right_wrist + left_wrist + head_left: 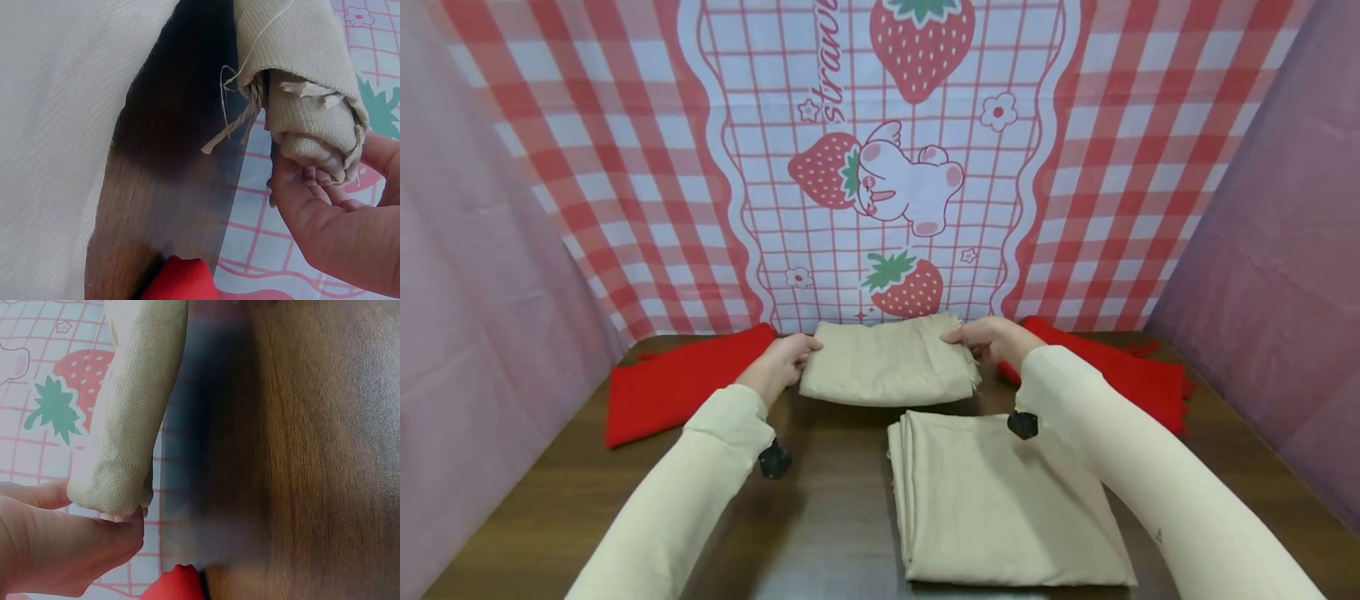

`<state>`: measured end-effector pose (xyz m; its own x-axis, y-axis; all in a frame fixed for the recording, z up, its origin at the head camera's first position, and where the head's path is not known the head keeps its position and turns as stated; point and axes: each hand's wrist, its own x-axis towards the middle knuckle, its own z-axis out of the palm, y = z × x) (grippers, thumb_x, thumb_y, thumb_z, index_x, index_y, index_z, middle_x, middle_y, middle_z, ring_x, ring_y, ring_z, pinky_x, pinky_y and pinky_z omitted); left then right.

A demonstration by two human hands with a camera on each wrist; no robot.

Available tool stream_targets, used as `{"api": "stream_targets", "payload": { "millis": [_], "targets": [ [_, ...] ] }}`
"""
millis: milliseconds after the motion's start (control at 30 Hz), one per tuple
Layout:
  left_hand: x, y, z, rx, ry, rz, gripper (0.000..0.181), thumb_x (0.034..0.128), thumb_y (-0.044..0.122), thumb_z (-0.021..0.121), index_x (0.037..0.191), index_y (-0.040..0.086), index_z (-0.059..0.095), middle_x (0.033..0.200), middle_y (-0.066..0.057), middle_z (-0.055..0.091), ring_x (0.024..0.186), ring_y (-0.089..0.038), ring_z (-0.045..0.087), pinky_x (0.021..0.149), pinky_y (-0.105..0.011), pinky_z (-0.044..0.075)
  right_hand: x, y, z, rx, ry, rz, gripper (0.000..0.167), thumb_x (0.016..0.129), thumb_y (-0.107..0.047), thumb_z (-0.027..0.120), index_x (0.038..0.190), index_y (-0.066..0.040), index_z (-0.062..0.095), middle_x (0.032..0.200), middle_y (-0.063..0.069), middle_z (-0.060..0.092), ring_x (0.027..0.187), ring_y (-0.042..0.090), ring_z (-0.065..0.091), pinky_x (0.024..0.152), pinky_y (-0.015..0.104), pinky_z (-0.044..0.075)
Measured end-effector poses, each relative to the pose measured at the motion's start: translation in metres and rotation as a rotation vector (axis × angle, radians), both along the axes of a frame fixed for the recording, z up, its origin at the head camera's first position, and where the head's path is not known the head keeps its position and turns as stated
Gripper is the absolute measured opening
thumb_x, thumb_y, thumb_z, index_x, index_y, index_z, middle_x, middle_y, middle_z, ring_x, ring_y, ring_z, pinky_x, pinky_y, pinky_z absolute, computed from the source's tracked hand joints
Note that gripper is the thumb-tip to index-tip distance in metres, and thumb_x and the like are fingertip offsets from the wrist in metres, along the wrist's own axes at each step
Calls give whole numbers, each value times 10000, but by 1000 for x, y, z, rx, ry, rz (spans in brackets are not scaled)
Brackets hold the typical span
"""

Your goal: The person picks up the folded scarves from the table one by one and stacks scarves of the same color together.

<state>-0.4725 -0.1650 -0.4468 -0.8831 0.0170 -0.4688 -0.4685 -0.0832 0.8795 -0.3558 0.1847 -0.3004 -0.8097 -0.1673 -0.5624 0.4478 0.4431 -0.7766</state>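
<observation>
A folded beige cloth with frayed ends, perhaps a scarf [887, 362], is held up off the table near the back wall. My left hand [784, 362] grips its left end, thumb on top and fingers beneath, as the left wrist view shows with the hand [69, 540] at the cloth's end [128, 425]. At the right end, my right hand [992, 337] pinches the fringed side; in the right wrist view the fingers of that hand [337, 219] curl under the rolled layers [312, 119], with loose threads hanging.
A second folded beige cloth [1000, 508] lies on the wooden table [820, 533] at front right, under my right forearm. Folded red cloths lie at the back left [677, 387] and back right [1120, 375], the right one fringed. A strawberry-patterned curtain [880, 275] hangs behind.
</observation>
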Motion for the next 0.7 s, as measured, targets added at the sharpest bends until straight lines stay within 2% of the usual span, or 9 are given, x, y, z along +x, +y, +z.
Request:
{"api": "stream_targets", "payload": {
  "millis": [33,133,167,267,367,400,533,600,700],
  "targets": [
    [8,1,7,8,13,-11,270,779,96,748,971,57,562,800,-22,622,554,-82,510,534,-226,463,3,-1,3,-12,-7,-2,212,987,-262,516,1052,-61,496,982,22,512,869,140,488,796,255,465],
    [46,14,46,-15,15,0,292,818,82,710,1057,25,551,915,-53,617,644,-86,540,649,-221,505,7,-1,7,-40,-22,0,186,995,-244,491,1025,-61,486,987,32,505,862,136,493,779,246,470],
    [45,12,45,-5,23,-7,315,811,87,722,1068,27,550,918,-54,619,660,-90,554,660,-229,517,6,-1,7,-42,-23,-2,186,996,-247,489,1039,-66,481,1006,32,504,873,133,495,785,244,474],
    [11,4,15,-13,-8,20,389,808,103,717,1147,46,535,1027,-47,619,724,-95,584,699,-240,524,6,-1,3,-58,-22,5,191,998,-253,481,1062,-73,477,1044,35,501,887,128,503,794,238,478],
    [-54,-15,-42,4,-17,27,465,745,134,775,1148,76,550,1067,-38,626,749,-114,615,689,-272,541,8,0,4,-79,-24,2,209,1001,-267,475,1094,-80,469,1087,37,488,923,133,496,834,249,471],
    [-66,-18,-51,-4,-29,39,485,740,136,777,1163,82,548,1097,-37,611,756,-111,611,701,-271,539,9,0,5,-85,-29,4,224,1004,-269,467,1119,-76,464,1103,40,483,939,138,492,859,263,469],
    [-80,-24,-58,8,-23,52,521,668,141,833,1120,85,580,978,-6,595,674,-99,553,640,-256,505,12,1,9,-96,-42,4,393,1010,-281,444,1308,-33,382,1211,74,440,1047,179,450,1057,361,410],
    [-78,-24,-54,23,-20,45,520,650,134,841,1103,76,592,927,-1,602,667,-100,554,651,-259,513,14,2,10,-98,-44,-3,472,1007,-289,449,1380,-23,330,1250,87,427,1077,193,443,1112,396,374],
    [-63,-21,-41,48,-24,25,509,661,123,830,1111,64,599,918,-7,625,714,-112,594,718,-284,549,17,3,12,-99,-40,-5,496,1005,-299,454,1395,-25,316,1257,87,429,1061,186,458,1083,387,399]
  ]
}}
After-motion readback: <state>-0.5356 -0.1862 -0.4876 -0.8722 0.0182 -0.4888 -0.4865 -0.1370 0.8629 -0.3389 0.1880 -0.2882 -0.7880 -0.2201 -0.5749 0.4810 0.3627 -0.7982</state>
